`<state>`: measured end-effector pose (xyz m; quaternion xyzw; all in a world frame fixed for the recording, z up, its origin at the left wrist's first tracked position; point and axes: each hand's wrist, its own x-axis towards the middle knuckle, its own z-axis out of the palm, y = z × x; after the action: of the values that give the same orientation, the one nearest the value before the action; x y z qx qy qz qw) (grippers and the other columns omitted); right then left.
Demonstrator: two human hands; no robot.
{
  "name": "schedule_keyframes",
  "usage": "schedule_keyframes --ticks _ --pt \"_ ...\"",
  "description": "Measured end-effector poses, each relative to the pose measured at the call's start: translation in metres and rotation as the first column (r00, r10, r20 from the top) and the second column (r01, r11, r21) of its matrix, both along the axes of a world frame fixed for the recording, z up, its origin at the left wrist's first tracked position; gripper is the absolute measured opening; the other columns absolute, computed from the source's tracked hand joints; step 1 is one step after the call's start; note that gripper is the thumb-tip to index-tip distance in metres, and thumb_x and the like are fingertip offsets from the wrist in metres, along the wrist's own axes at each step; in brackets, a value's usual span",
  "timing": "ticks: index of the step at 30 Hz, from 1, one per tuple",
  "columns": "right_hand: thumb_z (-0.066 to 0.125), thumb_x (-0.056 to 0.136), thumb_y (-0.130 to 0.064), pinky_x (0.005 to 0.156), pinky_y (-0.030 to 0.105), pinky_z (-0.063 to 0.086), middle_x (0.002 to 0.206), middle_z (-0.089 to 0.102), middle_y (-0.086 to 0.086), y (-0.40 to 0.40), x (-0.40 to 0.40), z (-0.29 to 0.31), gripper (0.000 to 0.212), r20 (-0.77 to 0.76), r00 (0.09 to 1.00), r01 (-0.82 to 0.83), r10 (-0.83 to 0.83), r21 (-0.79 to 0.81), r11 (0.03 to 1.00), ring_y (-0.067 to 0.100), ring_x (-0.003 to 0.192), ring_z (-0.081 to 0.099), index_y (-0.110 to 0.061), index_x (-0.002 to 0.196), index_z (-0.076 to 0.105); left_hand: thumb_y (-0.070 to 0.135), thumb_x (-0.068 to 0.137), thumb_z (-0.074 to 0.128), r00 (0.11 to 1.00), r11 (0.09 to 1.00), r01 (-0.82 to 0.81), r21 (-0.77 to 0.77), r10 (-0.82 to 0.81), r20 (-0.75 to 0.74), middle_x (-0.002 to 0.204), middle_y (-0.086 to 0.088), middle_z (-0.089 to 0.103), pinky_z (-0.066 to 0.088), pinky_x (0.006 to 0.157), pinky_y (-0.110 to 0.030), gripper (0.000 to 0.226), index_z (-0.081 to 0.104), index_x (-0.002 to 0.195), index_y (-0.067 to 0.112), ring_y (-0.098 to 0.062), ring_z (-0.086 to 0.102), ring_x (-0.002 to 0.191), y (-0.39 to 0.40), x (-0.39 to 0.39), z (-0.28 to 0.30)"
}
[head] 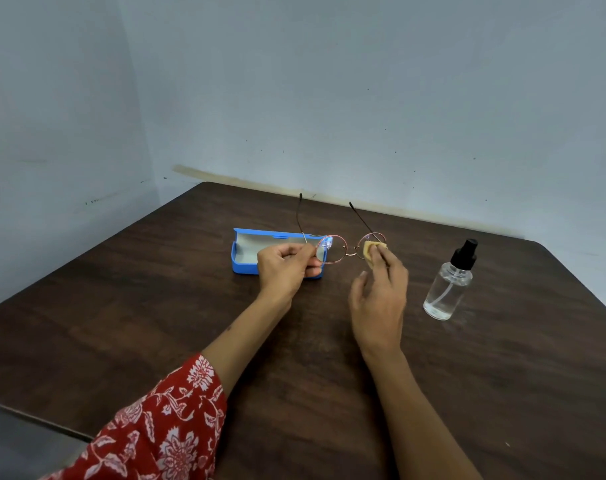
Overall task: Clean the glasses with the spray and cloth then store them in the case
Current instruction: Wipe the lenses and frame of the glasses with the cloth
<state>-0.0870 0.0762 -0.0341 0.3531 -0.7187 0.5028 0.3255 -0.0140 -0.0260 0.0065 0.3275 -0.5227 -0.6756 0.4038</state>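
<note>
While left hand grips glasses, cloth rubbing

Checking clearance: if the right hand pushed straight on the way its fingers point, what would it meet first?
The cloth the right hand already presses on the glasses lens; beyond that, bare table, then the wall. Depth is uncertain.

A dark brown wood-grain counter fills the lower view, its far edge against a pale wall. An open blue case lies on it toward twelve o'clock, pale lining upward. A clear spray bottle with a black nozzle stands upright at about two o'clock, well apart from the case.
</note>
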Motion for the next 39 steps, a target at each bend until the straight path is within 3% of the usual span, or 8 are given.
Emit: schedule_keyframes --ticks 6,9,15,19,22,28,34,39 --pt "0.057 0.08 0.01 0.099 0.003 0.025 0.121 0.055 0.017 -0.0006 0.0008 -0.0003 0.044 0.044 0.999 -0.022 0.022 0.001 1.0 0.019 0.114 0.044 0.003 0.123 0.057 0.004 0.082 0.066 1.0 1.0 -0.01 0.0 0.01 0.009 0.061 -0.006 0.067 0.057 0.057 -0.021 0.007 0.069 0.085 -0.002 -0.008 0.065 0.053 -0.0026 0.0005 0.0" --pt "0.057 0.08 0.011 0.1 0.005 0.025 0.123 0.053 0.018 0.0023 -0.0032 0.0002 0.047 0.093 0.996 0.018 -0.015 -0.029 0.999 0.021 0.116 0.044 0.002 0.126 0.055 0.004 0.082 0.066 1.0 1.0 -0.002 -0.001 0.002 0.012 0.06 -0.006 0.066 0.057 0.058 -0.021 0.007 0.069 0.084 -0.002 -0.008 0.065 0.053 -0.0013 0.0006 0.0008" --pt "0.058 0.08 0.01 0.099 0.005 0.027 0.121 0.055 0.016 -0.0017 0.0035 0.0003 0.043 -0.001 0.999 -0.045 0.045 0.042 0.998 0.018 0.113 0.045 0.003 0.122 0.057 0.004 0.082 0.066 1.0 1.0 -0.01 0.012 0.01 -0.007 0.058 -0.005 0.067 0.057 0.057 -0.02 0.005 0.068 0.082 -0.001 -0.008 0.065 0.051 -0.0022 0.0012 0.0009" --pt "0.058 0.08 0.01 0.097 0.009 0.029 0.122 0.054 0.016 0.0005 -0.0004 -0.0001 0.045 0.065 0.998 -0.017 0.017 -0.008 1.0 0.019 0.115 0.045 0.001 0.124 0.057 0.004 0.082 0.066 1.0 1.0 -0.012 0.009 0.012 -0.007 0.058 -0.005 0.067 0.058 0.058 -0.022 0.006 0.068 0.084 -0.001 -0.009 0.065 0.052 -0.0032 0.002 0.0009" --pt "0.057 0.08 0.011 0.099 0.004 0.026 0.123 0.054 0.015 0.0025 -0.0028 0.0006 0.046 0.102 0.995 0.017 -0.014 -0.029 0.999 0.021 0.116 0.046 0.001 0.126 0.056 0.003 0.082 0.065 1.0 1.0 -0.007 0.002 0.007 -0.016 0.056 -0.004 0.066 0.056 0.055 -0.02 0.007 0.068 0.082 -0.002 -0.008 0.065 0.051 -0.0019 0.0017 0.0011" --pt "0.059 0.079 0.009 0.096 0.013 0.033 0.121 0.055 0.015 -0.0023 0.0053 -0.0002 0.043 -0.014 0.999 -0.039 0.04 0.054 0.998 0.022 0.113 0.049 0.003 0.121 0.058 0.004 0.083 0.066 1.0 1.0 -0.008 0.004 0.008 -0.016 0.059 -0.006 0.067 0.057 0.056 -0.02 0.005 0.068 0.082 0.0 -0.009 0.065 0.052 -0.0017 0.0029 0.0002" --pt "0.059 0.08 0.01 0.098 0.013 0.029 0.124 0.053 0.016 0.0016 -0.0012 -0.0006 0.047 0.107 0.994 0.016 -0.014 -0.026 1.0 0.025 0.117 0.046 0.002 0.126 0.056 0.005 0.083 0.066 1.0 1.0 0.0 0.006 0.0 -0.006 0.062 -0.007 0.067 0.057 0.057 -0.02 0.007 0.068 0.085 -0.002 -0.008 0.065 0.053 -0.0004 0.0027 0.0011" --pt "0.058 0.08 0.008 0.099 0.009 0.028 0.122 0.054 0.016 -0.0019 0.0053 0.0001 0.043 -0.013 0.999 -0.03 0.031 0.06 0.998 0.019 0.114 0.045 0.004 0.123 0.057 0.004 0.082 0.066 1.0 1.0 -0.002 0.013 0.003 -0.013 0.06 -0.006 0.067 0.057 0.057 -0.02 0.006 0.068 0.084 -0.001 -0.009 0.065 0.052 -0.0005 0.0038 0.0015"
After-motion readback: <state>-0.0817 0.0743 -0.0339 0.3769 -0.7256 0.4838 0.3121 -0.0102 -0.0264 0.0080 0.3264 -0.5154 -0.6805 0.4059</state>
